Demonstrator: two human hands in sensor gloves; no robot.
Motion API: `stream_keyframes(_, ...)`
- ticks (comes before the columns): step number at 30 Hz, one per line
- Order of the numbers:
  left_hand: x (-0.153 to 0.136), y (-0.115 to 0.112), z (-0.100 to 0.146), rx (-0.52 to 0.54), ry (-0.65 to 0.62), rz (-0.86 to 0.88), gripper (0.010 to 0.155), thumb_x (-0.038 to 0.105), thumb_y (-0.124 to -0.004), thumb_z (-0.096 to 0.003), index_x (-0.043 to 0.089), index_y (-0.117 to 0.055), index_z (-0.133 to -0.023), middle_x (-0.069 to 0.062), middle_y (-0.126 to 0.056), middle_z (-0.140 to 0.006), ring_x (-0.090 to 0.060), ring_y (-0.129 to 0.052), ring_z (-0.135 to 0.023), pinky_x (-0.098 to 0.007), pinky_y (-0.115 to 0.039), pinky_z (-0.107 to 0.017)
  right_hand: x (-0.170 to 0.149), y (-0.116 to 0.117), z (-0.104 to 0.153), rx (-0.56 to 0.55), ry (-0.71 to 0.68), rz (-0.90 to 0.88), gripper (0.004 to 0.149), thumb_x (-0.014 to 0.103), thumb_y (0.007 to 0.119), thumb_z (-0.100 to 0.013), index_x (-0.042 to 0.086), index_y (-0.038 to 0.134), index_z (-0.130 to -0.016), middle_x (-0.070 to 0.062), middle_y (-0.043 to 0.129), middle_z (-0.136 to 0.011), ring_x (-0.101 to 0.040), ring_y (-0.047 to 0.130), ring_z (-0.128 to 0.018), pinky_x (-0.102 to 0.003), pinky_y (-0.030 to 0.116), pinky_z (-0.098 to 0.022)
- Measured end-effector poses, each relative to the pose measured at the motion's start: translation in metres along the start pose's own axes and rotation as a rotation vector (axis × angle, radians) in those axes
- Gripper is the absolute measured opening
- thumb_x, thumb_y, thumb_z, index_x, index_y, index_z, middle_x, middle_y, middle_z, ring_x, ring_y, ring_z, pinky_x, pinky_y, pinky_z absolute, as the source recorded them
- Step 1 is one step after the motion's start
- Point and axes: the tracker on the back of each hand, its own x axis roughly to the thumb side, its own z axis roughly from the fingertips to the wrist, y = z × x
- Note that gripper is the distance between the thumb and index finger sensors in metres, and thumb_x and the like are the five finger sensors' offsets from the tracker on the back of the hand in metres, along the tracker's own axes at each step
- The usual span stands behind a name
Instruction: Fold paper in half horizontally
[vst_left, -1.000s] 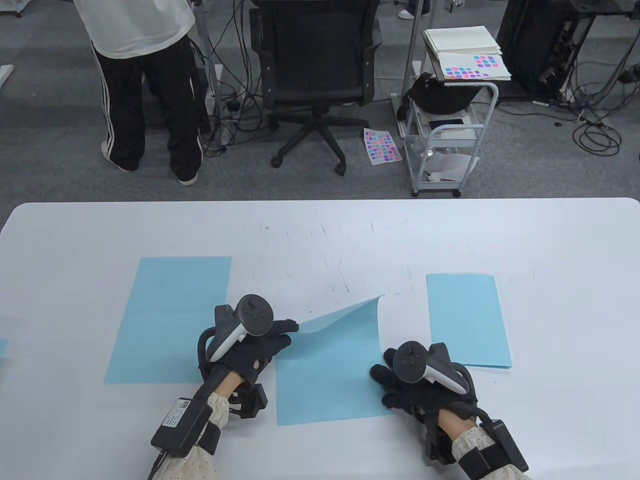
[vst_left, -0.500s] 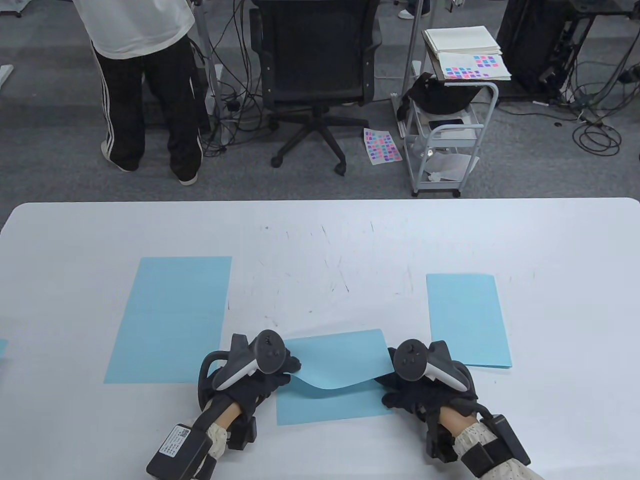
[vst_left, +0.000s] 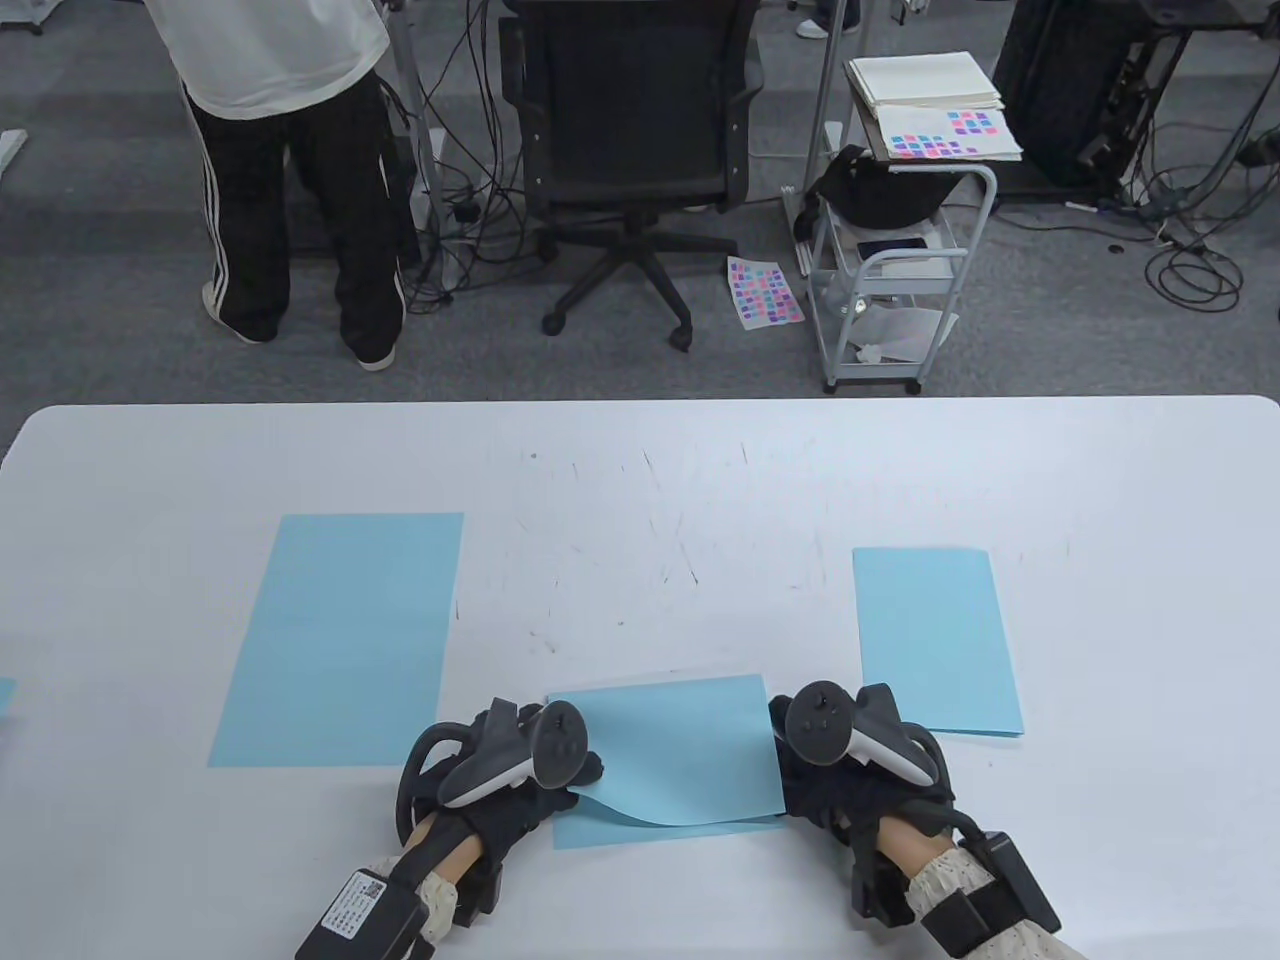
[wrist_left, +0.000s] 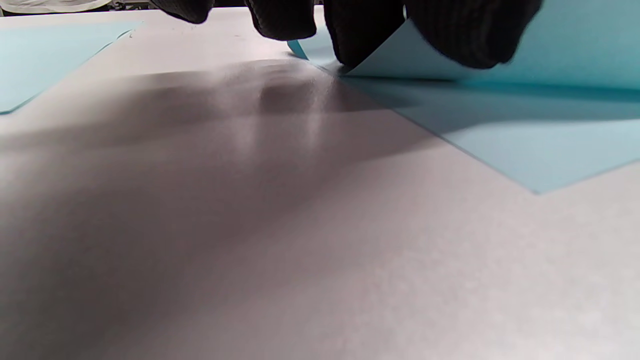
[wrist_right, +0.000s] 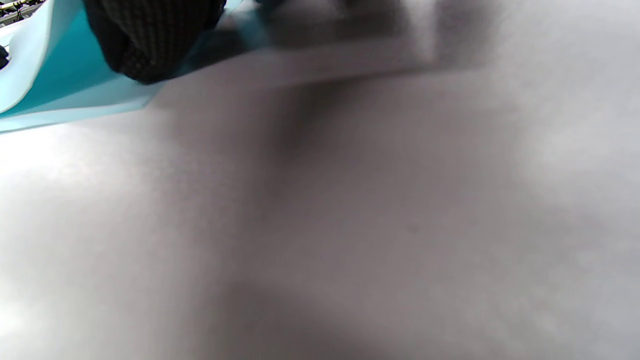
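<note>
We've got a white table (vst_left: 640, 470) with 3 light-blue sheets on it. Largest is the flat unfolded sheet (vst_left: 340, 640) on the left, well apart from the work. Next, the paper (vst_left: 675, 755) we're folding, at the near edge between the hands. Smallest, an already folded sheet (vst_left: 935, 640) on the right, just beyond the right hand.

Step in hand: bringing the far half over onto the near half. In the table view the top flap covers most of the bottom layer; a strip of the bottom layer shows along the near edge, wider at the near-left corner. The flap's near edge sags in a curve, so it isn't flat and, by our read, no crease is set at the far side.

Left hand (vst_left: 510, 785): grasping the flap's left corner. In the left wrist view the fingertips (wrist_left: 455, 40) pinch the raised flap just above the lower layer. Right hand (vst_left: 850, 770): at the paper's right edge; the right wrist view shows a gloved finger (wrist_right: 150, 35) on the blue paper, but we cannot tell if it pinches or only presses.

Next move, our call: pull the flap's near-left corner down to meet the bottom layer's corner, match both near corners, hold them, then flatten toward the far side to set the crease.
</note>
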Motion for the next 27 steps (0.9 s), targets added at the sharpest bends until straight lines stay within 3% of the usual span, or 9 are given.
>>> stream_keyframes(9, 0.004, -0.001, 0.001, -0.048, 0.001, -0.045, 0.059, 0.028, -0.078, -0.0437, 0.062, -0.064, -0.089, 0.032, -0.058, -0.109, -0.011, -0.056, -0.112, -0.050, -0.051, -0.085, 0.000, 0.000, 0.001, 0.000, 0.000, -0.002, 0.062, 0.045, 0.075, -0.044, 0.050, 0.046, -0.099, 0.017, 0.022, -0.117, -0.030, 0.009, -0.108, -0.065, 0.010, -0.074)
stream_keyframes(12, 0.007, -0.003, 0.000, -0.029, 0.027, -0.026, 0.056, 0.038, -0.074, -0.0435, 0.059, -0.059, -0.094, 0.031, -0.059, -0.109, -0.012, -0.057, -0.112, -0.050, -0.051, -0.085, 0.000, 0.001, 0.001, 0.000, 0.000, -0.002, 0.062, 0.045, 0.075, -0.044, 0.050, 0.046, -0.099, 0.016, 0.022, -0.117, -0.030, 0.009, -0.108, -0.065, 0.010, -0.074)
stream_keyframes(15, 0.013, -0.006, -0.004, -0.044, 0.034, -0.024, 0.072, 0.055, -0.076, -0.0358, 0.055, -0.044, -0.100, 0.025, -0.051, -0.112, -0.013, -0.052, -0.113, -0.051, -0.046, -0.086, -0.001, 0.001, 0.001, -0.002, -0.003, -0.004, 0.063, 0.045, 0.075, -0.044, 0.050, 0.046, -0.099, 0.016, 0.022, -0.117, -0.030, 0.009, -0.108, -0.065, 0.009, -0.074)
stream_keyframes(19, 0.020, -0.009, -0.006, -0.029, 0.068, -0.153, 0.082, 0.058, -0.074, -0.0314, 0.054, -0.034, -0.103, 0.024, -0.041, -0.114, -0.014, -0.039, -0.115, -0.050, -0.042, -0.088, -0.001, 0.001, 0.001, -0.004, -0.002, -0.002, 0.062, 0.045, 0.075, -0.044, 0.050, 0.046, -0.099, 0.017, 0.023, -0.117, -0.030, 0.009, -0.108, -0.065, 0.009, -0.074)
stream_keyframes(22, 0.017, -0.011, -0.007, -0.049, 0.088, -0.157, 0.085, 0.061, -0.072, -0.0305, 0.056, -0.027, -0.102, 0.024, -0.022, -0.118, -0.017, -0.025, -0.117, -0.052, -0.038, -0.088, -0.001, 0.001, 0.001, -0.004, -0.001, -0.002, 0.062, 0.045, 0.075, -0.044, 0.050, 0.046, -0.099, 0.017, 0.023, -0.117, -0.030, 0.009, -0.108, -0.065, 0.009, -0.074)
stream_keyframes(27, 0.013, -0.015, -0.007, -0.118, 0.082, -0.119, 0.077, 0.061, -0.069, -0.0305, 0.061, -0.033, -0.098, 0.028, -0.028, -0.116, -0.014, -0.025, -0.116, -0.052, -0.038, -0.088, -0.001, 0.001, 0.001, -0.006, -0.001, -0.002, 0.062, 0.045, 0.075, -0.044, 0.051, 0.045, -0.099, 0.017, 0.022, -0.117, -0.030, 0.009, -0.108, -0.065, 0.010, -0.074)
